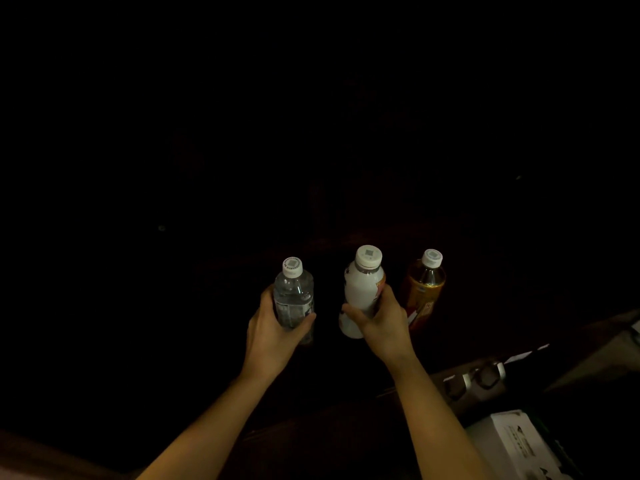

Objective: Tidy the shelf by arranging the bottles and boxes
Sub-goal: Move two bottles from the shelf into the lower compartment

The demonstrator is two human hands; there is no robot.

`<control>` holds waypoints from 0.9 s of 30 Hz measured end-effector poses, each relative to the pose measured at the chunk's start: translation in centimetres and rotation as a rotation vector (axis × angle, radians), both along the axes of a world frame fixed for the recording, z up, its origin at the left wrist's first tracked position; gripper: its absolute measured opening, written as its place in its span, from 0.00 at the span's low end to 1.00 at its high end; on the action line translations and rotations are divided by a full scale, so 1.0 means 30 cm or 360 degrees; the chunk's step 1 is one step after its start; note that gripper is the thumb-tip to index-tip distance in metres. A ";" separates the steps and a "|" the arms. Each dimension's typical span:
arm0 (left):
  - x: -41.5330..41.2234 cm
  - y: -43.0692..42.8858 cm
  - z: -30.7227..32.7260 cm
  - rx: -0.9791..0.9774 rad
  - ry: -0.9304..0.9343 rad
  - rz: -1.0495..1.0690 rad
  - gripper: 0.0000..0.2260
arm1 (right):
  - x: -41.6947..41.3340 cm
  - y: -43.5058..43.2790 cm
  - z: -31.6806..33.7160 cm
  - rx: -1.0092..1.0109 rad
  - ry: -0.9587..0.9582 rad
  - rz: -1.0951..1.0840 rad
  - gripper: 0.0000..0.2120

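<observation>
Three bottles upright in a row, pretty dark otherwise. Left hand [273, 327] is wrapped around the water bottle [294, 299], right hand [379, 323] grips the white bottle [362, 289]. Tea bottle [424, 289] stands just right of that, untouched. White box [512, 445] sits bottom right.

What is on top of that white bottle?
A white screw cap with a small printed code closes the white bottle, which the right hand holds. Its contents cannot be seen through the opaque wall.
</observation>
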State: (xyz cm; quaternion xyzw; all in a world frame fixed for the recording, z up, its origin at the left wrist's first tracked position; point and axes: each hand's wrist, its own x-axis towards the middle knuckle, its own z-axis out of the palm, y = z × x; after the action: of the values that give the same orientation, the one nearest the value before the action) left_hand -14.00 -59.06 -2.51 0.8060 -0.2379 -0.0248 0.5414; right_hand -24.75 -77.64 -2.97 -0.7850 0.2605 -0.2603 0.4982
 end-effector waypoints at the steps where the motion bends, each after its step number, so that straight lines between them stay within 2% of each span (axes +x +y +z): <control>1: 0.003 -0.002 0.001 0.0008 0.0006 -0.0012 0.36 | 0.000 0.000 0.001 -0.0008 -0.0001 0.0001 0.32; 13: 0.020 -0.003 0.006 0.0071 0.0106 -0.0127 0.34 | -0.002 0.013 0.014 0.0010 0.0046 -0.0026 0.34; 15: 0.018 0.003 0.013 0.0083 0.0116 -0.0136 0.38 | -0.013 0.022 0.017 0.0034 0.0030 -0.0016 0.38; 19: 0.010 0.039 0.024 0.0111 0.0161 -0.0178 0.53 | -0.063 0.051 0.019 0.0018 -0.0016 -0.0079 0.46; 22: -0.011 0.078 0.032 0.0134 0.0132 -0.0179 0.54 | -0.104 0.087 0.036 -0.0060 0.0017 -0.0246 0.51; 27: -0.025 0.151 0.085 0.0056 0.0048 -0.0215 0.52 | -0.162 0.187 0.099 -0.0115 -0.0087 -0.0311 0.48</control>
State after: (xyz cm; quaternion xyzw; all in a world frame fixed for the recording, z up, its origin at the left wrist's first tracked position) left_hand -14.74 -54.51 0.03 0.7971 -0.2831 -0.0777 0.5277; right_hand -29.62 -72.03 0.00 -0.7660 0.3126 -0.3381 0.4486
